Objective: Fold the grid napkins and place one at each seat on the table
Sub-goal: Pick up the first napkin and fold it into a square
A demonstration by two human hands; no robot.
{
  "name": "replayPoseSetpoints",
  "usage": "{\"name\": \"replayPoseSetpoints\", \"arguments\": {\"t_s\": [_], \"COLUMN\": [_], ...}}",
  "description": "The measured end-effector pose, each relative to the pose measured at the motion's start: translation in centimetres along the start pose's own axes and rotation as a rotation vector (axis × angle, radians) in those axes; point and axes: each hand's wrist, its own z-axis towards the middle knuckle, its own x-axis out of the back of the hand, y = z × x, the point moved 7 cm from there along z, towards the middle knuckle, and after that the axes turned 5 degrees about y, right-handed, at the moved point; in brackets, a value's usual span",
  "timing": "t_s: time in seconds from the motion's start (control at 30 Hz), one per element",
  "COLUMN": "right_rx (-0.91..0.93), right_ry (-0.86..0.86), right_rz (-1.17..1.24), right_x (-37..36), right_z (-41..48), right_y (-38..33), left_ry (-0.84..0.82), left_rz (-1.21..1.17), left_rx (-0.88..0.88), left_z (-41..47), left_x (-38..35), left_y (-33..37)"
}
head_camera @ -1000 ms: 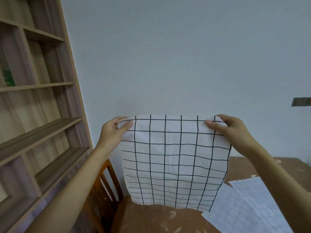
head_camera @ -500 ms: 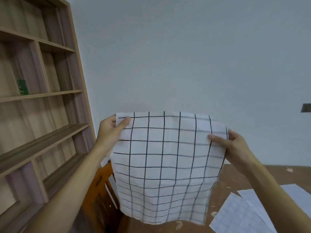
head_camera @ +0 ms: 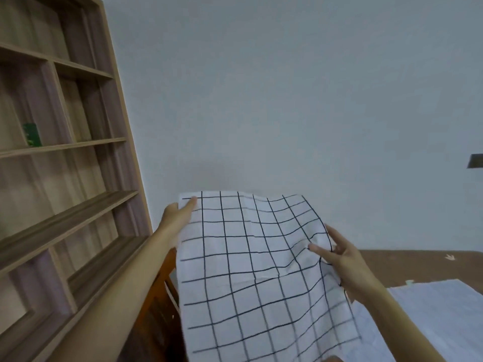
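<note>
Views: one only, the head camera, so nothing is shared with a second view
Position: worn on the person's head, above and behind both forearms, which enter from the bottom edge
Facing: forward and only slightly down, mostly at a pale wall
Nearness: close; the held grid napkin fills the lower middle
Left edge: wooden shelf unit leaning inward from wide-angle bend
Right edge: brown counter seen low, only its far strip
Lens: wide-angle, straight lines curve near the borders
Sharpness: slightly soft throughout
</note>
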Motion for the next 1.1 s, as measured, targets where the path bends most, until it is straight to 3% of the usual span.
{"name": "replayPoseSetpoints", "arguments": {"t_s": [0.1, 0.27, 0.4, 0.5, 0.6, 0.77, 0.93, 1.1], "right_rx": [0.029, 0.040, 0.067, 0.145, 0.144, 0.083, 0.105, 0.069], "right_ry": [0.091, 0.227, 0.274, 0.340, 0.372, 0.277, 0.137, 0.092], "right_rz": [0.071, 0.161, 0.218, 0.116, 0.074, 0.010, -0.349, -0.532], "right_x": [1.0, 3.2, 4.5, 6.3, 8.2, 9.9, 11.3, 12.1], "right_z": [0.3, 0.8, 1.6, 2.1, 2.5, 3.0, 2.8, 3.2], "right_y": [-1.0, -0.5, -0.2, -0.3, -0.4, -0.4, -1.4, -1.0], "left_ry": [-0.290, -0.586, -0.653, -0.748, -0.728, -0.540, -0.359, -0.291], "left_rz": [0.024, 0.074, -0.158, -0.325, -0.238, -0.065, 0.052, 0.149], "left_rx": [0.307, 0.481, 0.444, 0.447, 0.283, -0.043, -0.236, -0.384], "left_z": [-1.5, -7.2, -8.3, -9.0, -8.6, -7.4, -5.5, -4.2], "left_x": [-2.3, -5.9, -8.6, -10.1, -10.9, -11.1, -10.1, -9.0], "left_y": [-4.3, -10.7, -13.0, -12.6, -12.4, -9.0, -6.2, -4.5]}}
